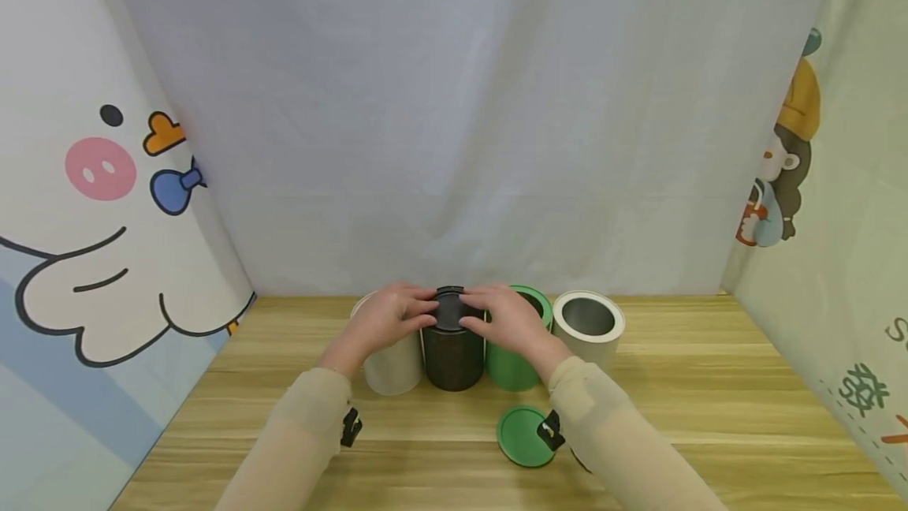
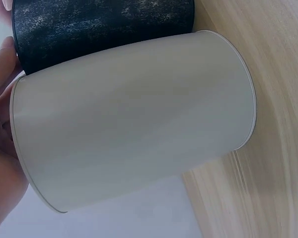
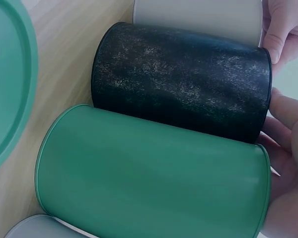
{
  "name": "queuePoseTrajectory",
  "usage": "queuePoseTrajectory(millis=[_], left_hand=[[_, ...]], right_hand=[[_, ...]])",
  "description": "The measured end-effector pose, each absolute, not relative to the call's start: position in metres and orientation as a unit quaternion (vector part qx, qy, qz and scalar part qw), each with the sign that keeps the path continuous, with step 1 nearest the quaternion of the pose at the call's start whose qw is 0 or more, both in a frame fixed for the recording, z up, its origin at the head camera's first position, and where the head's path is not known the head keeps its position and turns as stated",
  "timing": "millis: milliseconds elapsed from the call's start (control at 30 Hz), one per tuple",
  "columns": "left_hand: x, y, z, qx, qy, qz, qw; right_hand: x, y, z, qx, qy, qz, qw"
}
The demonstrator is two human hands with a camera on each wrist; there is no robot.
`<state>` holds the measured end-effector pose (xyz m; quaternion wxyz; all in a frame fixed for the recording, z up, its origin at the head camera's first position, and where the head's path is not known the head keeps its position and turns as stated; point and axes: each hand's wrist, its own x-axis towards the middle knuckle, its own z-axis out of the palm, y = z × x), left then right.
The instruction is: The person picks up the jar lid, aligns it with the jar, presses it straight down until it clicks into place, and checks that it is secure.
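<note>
A dark, mottled round can (image 1: 454, 361) stands upright in a row of cans, with a black lid (image 1: 448, 312) at its top. My left hand (image 1: 383, 318) holds the lid's left side, thumb at the near edge and fingers toward the far edge. Opposite it, my right hand (image 1: 507, 318) holds the right side the same way. Whether the lid is fully seated cannot be told. A white can (image 2: 134, 119) stands under my left hand. Beneath my right hand is a green can (image 3: 154, 173), its top uncovered and partly hidden by that hand.
A cream can (image 1: 587, 318) with an uncovered top ends the row at right. On the wooden table (image 1: 426, 464) a green lid (image 1: 523, 436) lies in front, beside another round edge mostly covered by my right sleeve. A pale curtain (image 1: 454, 140) hangs behind the cans.
</note>
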<state>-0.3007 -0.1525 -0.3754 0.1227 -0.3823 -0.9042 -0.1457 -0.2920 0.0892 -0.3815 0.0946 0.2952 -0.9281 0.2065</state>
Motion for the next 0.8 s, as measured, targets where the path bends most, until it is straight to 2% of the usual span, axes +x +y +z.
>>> queuePoseTrajectory(millis=[800], left_hand=[[-0.3007, -0.1475, -0.3681, -0.349, -0.919, -0.172, 0.057]], right_hand=[[-0.2921, 0.0830, -0.3772, 0.276, -0.937, 0.202, 0.075]])
